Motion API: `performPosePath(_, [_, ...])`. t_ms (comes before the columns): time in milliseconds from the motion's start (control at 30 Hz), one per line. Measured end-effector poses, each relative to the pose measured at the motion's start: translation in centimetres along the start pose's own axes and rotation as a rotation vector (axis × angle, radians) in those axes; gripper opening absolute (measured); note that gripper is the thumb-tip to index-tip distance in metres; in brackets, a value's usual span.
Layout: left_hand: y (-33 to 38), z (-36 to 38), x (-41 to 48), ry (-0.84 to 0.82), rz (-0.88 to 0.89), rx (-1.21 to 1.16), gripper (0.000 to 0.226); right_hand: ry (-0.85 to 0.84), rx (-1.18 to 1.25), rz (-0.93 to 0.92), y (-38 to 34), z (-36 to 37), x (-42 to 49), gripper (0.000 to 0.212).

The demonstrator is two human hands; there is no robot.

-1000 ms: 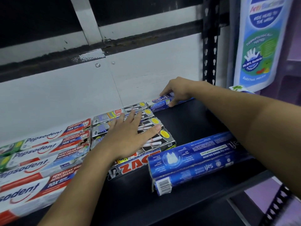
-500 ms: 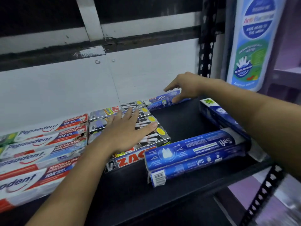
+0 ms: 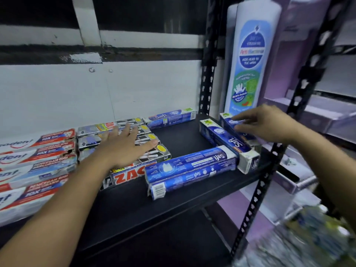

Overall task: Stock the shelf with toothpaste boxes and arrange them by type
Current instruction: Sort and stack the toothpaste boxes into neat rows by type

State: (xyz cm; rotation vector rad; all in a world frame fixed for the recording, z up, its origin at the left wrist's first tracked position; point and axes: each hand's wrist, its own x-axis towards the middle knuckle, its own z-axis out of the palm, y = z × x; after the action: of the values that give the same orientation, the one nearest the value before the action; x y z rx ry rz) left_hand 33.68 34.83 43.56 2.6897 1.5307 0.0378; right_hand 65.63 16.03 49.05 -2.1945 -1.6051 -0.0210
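Observation:
My left hand (image 3: 127, 149) lies flat, fingers straight, on the stack of black-and-silver Zact boxes (image 3: 126, 175) at the middle of the black shelf (image 3: 173, 201). My right hand (image 3: 267, 124) reaches to the shelf's right end, fingers stretched over the top of a blue Safi box (image 3: 228, 120) and thumb along its side. Beside that box lies a second Safi box (image 3: 225, 140), pointing front to back. Two more Safi boxes (image 3: 190, 168) are stacked crosswise at the front. One Safi box (image 3: 171, 118) sits against the back wall. Red-and-white Pepsodent boxes (image 3: 38, 158) fill the left.
A tall white bottle with a blue label (image 3: 250, 60) stands just right of the shelf's rear post (image 3: 208, 74). The slotted front post (image 3: 269, 162) rises close to my right forearm. Purple shelving lies further right. Bare shelf surface shows between the Safi boxes.
My right hand has left the Safi box at the back wall and swung right onto the Safi box at the shelf's end. My left hand stays on the Zact boxes.

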Motion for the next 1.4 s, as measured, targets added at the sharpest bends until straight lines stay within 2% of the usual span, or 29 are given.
performPosePath(167, [-0.1, 0.2, 0.3, 0.007, 0.005, 0.007, 0.135, 0.143, 0.024, 0.17, -0.1, 1.9, -1.5, 0.035])
performPosePath(333, [-0.2, 0.3, 0.5, 0.015, 0.008, 0.006, 0.134, 0.104, 0.065, 0.307, -0.3, 3.0, -1.4, 0.046])
performPosePath(467, [-0.1, 0.3, 0.4, 0.019, 0.005, 0.0, 0.119, 0.116, 0.108, 0.369, -0.1, 3.1, -0.3, 0.047])
performPosePath(567, [-0.2, 0.4, 0.4, 0.022, 0.009, -0.006, 0.126, 0.165, 0.143, 0.39, 0.1, 3.4, 0.6, 0.044])
performPosePath(667, [-0.3, 0.5, 0.5, 0.022, 0.005, -0.012, 0.132, 0.262, 0.194, 0.355, 0.0, 3.0, 1.2, 0.039])
performPosePath(867, [-0.1, 0.4, 0.4, 0.025, 0.0, -0.03, 0.122, 0.406, 0.196, 0.211, -2.3, 1.0, 2.6, 0.032])
performPosePath(1100, [-0.2, 0.4, 0.5, 0.022, -0.002, -0.026, 0.129, 0.485, 0.191, 0.036, -7.0, 1.0, 3.4, 0.025])
performPosePath(1200, [-0.2, 0.4, 0.5, 0.021, -0.004, -0.04, 0.129, 0.444, 0.059, -0.119, -9.0, 2.7, 3.6, 0.022])
performPosePath(1300, [-0.1, 0.3, 0.4, 0.022, -0.001, -0.041, 0.13, 0.306, -0.088, -0.202, -10.3, 5.2, 3.2, 0.02])
performPosePath(1400, [0.0, 0.3, 0.3, 0.02, -0.004, -0.039, 0.128, 0.239, 0.015, -0.223, -10.5, 6.5, 2.2, 0.025])
